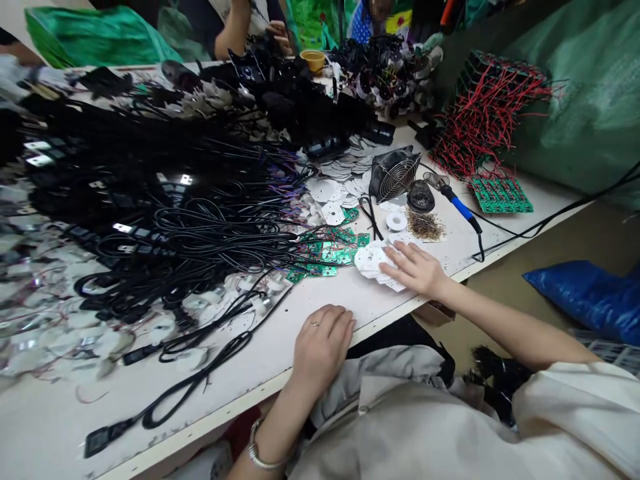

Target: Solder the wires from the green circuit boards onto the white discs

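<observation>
My right hand [417, 270] lies with fingers spread over a pile of thin white scalloped discs [373, 260] near the table's front edge. It touches the discs and is not closed around them. My left hand [324, 340], with a ring on it, rests on the table edge, fingers bent and close together. Its palm side is hidden, and nothing shows in it. Left of the discs lie green circuit boards [333, 252] with thin red wires, joined to bundled black cables [225, 230]. A black cable with a small black box [103, 437] lies at the near left.
Beyond the discs are a white ring-shaped spool [397, 221], a black fan [395, 175] and a blue-handled soldering iron [460, 207]. Red-wired boards [503, 193] are heaped at the right. White parts [50, 333] crowd the left. Other people sit across the table.
</observation>
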The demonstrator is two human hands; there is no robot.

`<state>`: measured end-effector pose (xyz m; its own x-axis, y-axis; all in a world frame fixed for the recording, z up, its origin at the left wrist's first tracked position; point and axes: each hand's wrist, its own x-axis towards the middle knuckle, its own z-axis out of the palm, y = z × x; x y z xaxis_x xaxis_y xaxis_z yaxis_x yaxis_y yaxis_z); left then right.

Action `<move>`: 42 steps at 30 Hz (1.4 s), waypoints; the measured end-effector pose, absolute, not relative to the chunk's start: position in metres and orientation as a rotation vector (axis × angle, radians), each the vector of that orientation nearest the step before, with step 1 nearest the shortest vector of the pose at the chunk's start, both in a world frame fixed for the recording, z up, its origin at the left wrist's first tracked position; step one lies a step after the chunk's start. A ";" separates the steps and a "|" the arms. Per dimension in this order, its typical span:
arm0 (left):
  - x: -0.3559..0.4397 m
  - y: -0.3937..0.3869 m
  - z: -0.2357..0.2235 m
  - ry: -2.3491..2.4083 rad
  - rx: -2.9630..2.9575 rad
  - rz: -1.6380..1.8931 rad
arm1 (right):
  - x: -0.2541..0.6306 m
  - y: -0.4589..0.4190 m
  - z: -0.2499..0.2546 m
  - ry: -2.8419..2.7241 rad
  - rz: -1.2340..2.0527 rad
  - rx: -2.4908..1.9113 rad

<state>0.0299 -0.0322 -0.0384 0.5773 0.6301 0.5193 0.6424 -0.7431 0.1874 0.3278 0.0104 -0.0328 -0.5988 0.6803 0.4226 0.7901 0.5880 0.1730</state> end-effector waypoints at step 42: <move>-0.062 0.276 0.080 -2.364 -2.110 -2.002 | 0.332 0.007 -0.055 -2.622 -0.651 -1.306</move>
